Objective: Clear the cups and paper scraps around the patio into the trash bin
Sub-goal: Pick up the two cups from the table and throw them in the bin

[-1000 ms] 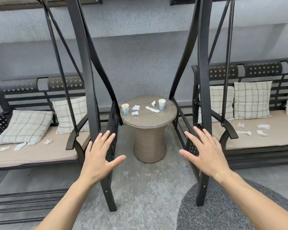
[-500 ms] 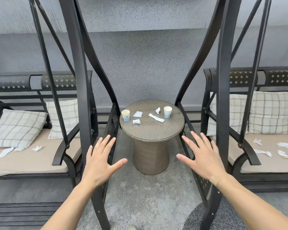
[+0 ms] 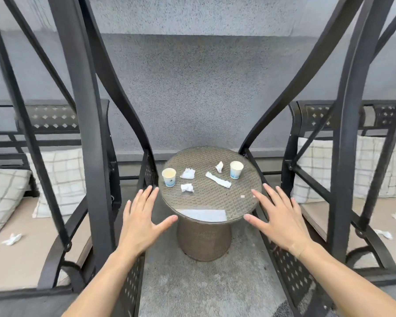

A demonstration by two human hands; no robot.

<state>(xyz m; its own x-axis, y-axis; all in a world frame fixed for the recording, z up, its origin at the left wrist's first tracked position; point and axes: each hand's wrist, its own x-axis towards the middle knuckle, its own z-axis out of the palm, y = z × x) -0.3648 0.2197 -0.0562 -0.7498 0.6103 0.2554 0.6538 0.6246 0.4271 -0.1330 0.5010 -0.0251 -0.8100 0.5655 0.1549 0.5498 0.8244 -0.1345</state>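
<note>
Head view: left hand (image 3: 142, 223) & right hand (image 3: 280, 221) both spread flat, empty, either side of wicker table (image 3: 215, 202).

A round wicker table (image 3: 238, 203) with a glass top stands at centre, on a grey floor (image 3: 192, 284). Black swing frames rise at 10 o'clock (image 3: 87, 133) and 2 o'clock (image 3: 350, 133). Checked cushions (image 3: 62, 179) lean on the bench at 9 o'clock; more cushions (image 3: 373, 165) sit at 3 o'clock. A grey wall (image 3: 192, 88) fills 12 o'clock.
</note>
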